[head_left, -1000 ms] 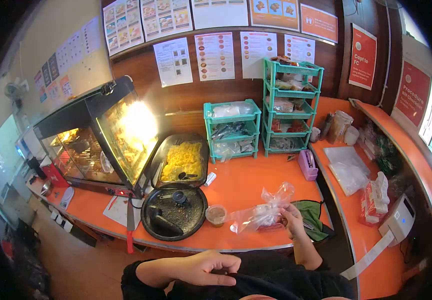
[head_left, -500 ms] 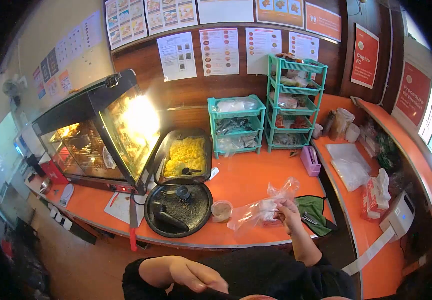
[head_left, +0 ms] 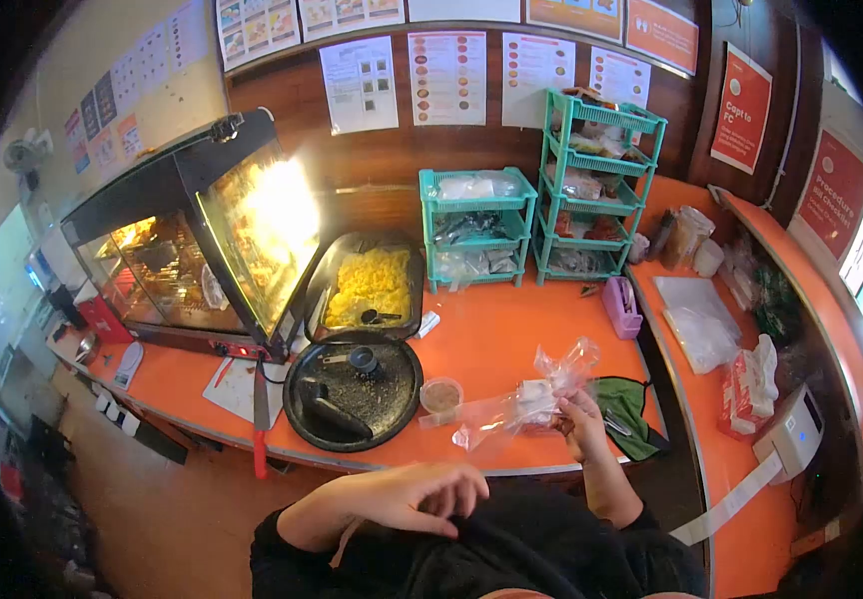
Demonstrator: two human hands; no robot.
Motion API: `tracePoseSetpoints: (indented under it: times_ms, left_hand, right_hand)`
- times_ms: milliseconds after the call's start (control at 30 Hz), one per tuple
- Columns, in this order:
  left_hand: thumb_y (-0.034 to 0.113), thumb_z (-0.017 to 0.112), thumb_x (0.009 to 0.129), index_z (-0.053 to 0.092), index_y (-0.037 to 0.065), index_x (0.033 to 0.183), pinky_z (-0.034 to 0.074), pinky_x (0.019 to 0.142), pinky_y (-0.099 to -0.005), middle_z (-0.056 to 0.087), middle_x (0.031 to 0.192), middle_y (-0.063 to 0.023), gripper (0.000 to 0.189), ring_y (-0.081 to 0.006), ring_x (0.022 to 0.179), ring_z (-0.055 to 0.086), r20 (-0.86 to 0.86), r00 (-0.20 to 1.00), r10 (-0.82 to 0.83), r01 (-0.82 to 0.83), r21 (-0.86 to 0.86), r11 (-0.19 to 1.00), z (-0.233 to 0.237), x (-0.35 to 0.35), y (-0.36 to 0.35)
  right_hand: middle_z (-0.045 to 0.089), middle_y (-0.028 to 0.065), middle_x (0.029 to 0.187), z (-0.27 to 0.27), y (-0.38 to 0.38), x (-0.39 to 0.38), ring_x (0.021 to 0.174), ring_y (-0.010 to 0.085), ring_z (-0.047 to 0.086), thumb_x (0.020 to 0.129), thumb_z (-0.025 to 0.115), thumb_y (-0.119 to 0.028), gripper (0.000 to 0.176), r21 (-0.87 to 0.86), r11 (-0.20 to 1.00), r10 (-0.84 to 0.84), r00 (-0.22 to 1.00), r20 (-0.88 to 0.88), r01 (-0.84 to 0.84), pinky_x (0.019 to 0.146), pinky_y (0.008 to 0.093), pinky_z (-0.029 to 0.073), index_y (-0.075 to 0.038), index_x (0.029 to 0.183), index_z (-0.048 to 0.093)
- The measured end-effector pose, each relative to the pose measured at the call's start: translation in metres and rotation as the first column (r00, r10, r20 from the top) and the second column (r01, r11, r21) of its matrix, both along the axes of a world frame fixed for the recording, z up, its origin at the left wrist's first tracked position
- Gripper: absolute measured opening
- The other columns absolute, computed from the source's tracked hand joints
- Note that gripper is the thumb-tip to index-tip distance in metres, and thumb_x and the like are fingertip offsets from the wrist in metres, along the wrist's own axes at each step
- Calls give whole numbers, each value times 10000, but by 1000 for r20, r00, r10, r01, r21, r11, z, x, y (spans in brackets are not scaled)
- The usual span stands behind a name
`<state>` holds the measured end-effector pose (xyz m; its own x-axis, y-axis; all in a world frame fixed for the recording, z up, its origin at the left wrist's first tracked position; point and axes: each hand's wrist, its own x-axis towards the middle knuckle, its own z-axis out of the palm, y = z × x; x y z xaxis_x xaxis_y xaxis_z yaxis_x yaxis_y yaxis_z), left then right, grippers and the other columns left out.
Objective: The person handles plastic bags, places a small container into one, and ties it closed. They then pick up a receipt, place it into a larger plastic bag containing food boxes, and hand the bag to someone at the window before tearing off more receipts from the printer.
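My right hand (head_left: 583, 423) pinches a clear plastic bag (head_left: 491, 421) over the front of the orange counter. Beside these fingers is a small white item (head_left: 533, 397), partly behind the film; what it is I cannot make out. My left hand (head_left: 420, 495) hovers in front of my body, fingers loosely bent and apart, holding nothing. Just beyond it stands a clear round tub (head_left: 441, 395) with brownish contents. To the right of my right hand lies a green cloth (head_left: 623, 401) with a metal utensil (head_left: 617, 424) on it.
At left are a round black tray (head_left: 392, 384), a red-handled knife (head_left: 260, 451) overhanging the edge, and a lit food warmer (head_left: 182, 260). A pan of yellow food (head_left: 374, 285), green racks (head_left: 479, 222) and a purple tape dispenser (head_left: 622, 307) stand behind. A receipt printer (head_left: 793, 434) is at right.
My left hand has risen towards the counter and its fingers have spread. The right hand keeps hold of the plastic bag, which has shifted slightly. The view has tilted down a little.
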<state>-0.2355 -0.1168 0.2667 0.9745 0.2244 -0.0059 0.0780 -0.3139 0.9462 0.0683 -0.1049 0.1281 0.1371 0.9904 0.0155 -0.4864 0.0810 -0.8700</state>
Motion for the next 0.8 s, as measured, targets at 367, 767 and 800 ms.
tracePoseSetpoints:
  times_ms: [367, 767, 800]
  left_hand:
    - [639, 585, 630, 207, -25, 1312, 179, 999, -480, 142, 1385, -226, 1024, -346, 1291, 138, 18, 820, -571, 523, 379, 763, 18, 1, -38]
    - [367, 729, 657, 198, 6, 1329, 269, 988, -356, 342, 1294, -133, 929, -234, 1199, 341, 381, 742, 552, -579, -52, 814, -122, 6, 29]
    - [337, 732, 658, 203, 16, 1331, 302, 967, -346, 385, 1259, -135, 914, -228, 1174, 374, 332, 730, 598, -629, -17, 777, -126, 10, 25]
  right_hand:
    - [561, 66, 882, 19, 4, 13, 730, 152, 552, 872, 457, -147, 222, 47, 993, -107, 993, -39, 109, 655, 288, 474, 10, 1012, 527]
    - [581, 93, 871, 41, 1, -39, 733, 167, 585, 903, 408, -209, 333, 81, 996, 37, 997, 61, -42, 565, 279, 492, 23, 1135, 470]
    - [583, 94, 873, 40, -2, -46, 745, 159, 585, 907, 404, -200, 317, 55, 998, 4, 999, 34, -6, 550, 267, 488, 15, 1129, 475]
